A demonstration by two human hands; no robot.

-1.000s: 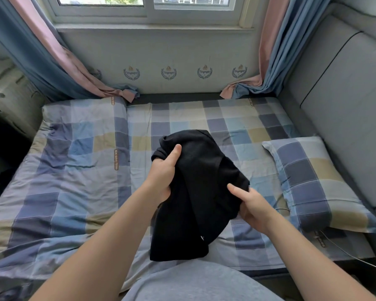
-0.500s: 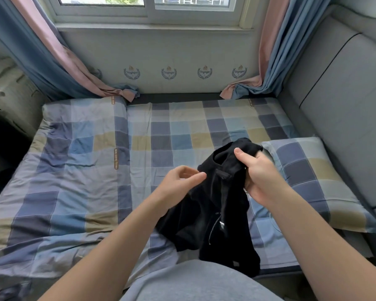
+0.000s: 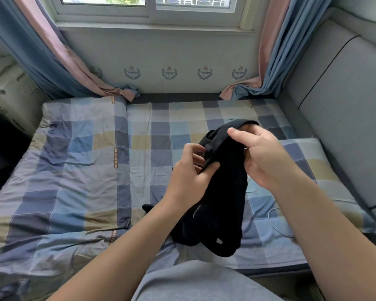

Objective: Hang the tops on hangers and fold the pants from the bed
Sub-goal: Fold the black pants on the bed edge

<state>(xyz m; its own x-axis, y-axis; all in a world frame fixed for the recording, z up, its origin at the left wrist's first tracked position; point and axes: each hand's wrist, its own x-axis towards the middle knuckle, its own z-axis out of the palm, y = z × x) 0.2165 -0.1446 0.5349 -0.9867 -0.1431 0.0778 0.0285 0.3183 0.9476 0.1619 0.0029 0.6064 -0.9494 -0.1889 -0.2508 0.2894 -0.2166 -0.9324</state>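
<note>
Now: both hands, L (image 3: 188, 180) & R (image 3: 262, 158), pinching black garment (image 3: 223, 192) over bed (image 3: 74, 170); find waistband, shake flat b4 folding.

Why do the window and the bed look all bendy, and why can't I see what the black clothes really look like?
Head view: the wide lens bows the window frame and the bed edges; daylight is soft and even; the black garment is so dark its folds vanish; the left hand fingers look slightly smeared.
</note>
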